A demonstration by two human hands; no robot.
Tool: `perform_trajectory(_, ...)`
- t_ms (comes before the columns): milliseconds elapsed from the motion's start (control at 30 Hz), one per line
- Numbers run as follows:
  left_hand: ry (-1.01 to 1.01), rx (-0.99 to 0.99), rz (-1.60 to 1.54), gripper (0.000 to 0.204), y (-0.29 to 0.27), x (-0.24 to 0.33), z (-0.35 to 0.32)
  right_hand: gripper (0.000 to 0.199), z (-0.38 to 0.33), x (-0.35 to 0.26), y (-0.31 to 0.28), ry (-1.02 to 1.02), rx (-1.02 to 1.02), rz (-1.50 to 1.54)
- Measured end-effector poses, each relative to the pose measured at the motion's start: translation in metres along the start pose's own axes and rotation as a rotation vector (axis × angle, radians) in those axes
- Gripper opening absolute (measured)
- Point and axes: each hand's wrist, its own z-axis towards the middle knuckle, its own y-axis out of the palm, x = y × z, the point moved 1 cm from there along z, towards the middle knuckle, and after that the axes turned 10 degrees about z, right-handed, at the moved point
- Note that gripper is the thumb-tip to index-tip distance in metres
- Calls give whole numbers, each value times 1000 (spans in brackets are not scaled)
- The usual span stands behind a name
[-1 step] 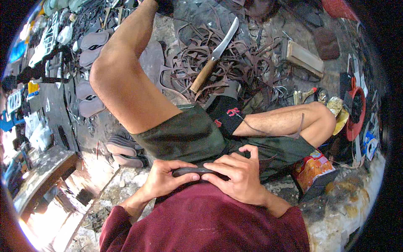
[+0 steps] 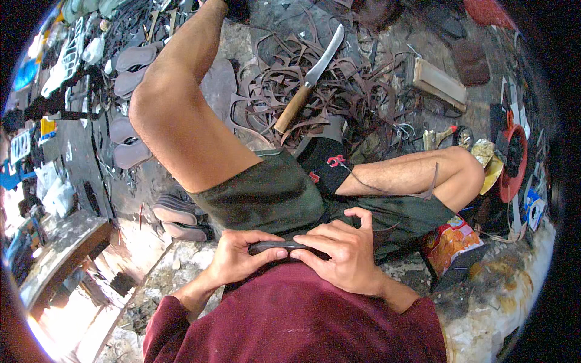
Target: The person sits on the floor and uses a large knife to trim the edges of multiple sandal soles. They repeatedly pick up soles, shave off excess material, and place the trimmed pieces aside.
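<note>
Close to my lap, both hands grip a thin dark shoe sole (image 2: 289, 245), seen almost edge-on. My left hand (image 2: 233, 257) pinches its left end between thumb and fingers. On the other end my right hand (image 2: 342, 248) is closed, its thumb on the near side and one finger raised clear. The hands hide both ends of the sole. Beyond my legs a curved knife (image 2: 310, 78) with a wooden handle lies on a tangled heap of brown offcut strips (image 2: 272, 85); neither hand touches it.
Pairs of grey-brown soles (image 2: 130, 151) lie left of my raised knee, with more soles (image 2: 175, 212) nearer me. A wooden bench (image 2: 66, 254) stands at the left. Rightward are a rectangular block (image 2: 439, 83), a red round object (image 2: 514, 160) and a red-orange packet (image 2: 451, 245).
</note>
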Motion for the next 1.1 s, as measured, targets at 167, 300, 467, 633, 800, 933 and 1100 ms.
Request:
perform_trajectory(167, 185, 205, -70, 18, 23, -16, 14, 14, 7, 3, 0, 88, -7, 96)
perform_trajectory(300, -17, 92, -268, 21, 9, 1, 29, 14, 24, 19, -14, 88, 32, 119)
perform_trajectory(467, 250, 413, 186, 16, -11, 26, 28, 13, 49, 5, -28, -116, 125, 54)
perform_trajectory(633, 610, 526, 59, 42, -39, 39, 39, 14, 91, -22, -63, -420, 204, -89)
perform_trajectory(800, 272, -148, -656, 108, -56, 25, 58, 20, 114, -43, -80, -859, 218, -210)
perform_trajectory(933, 320, 261, -1197, 71, -71, 39, 56, 25, 184, 13, -55, -435, 840, 245)
perform_trajectory(1100, 419, 674, -1224, 39, -86, 75, 86, 98, 227, 208, 43, 432, 508, -19)
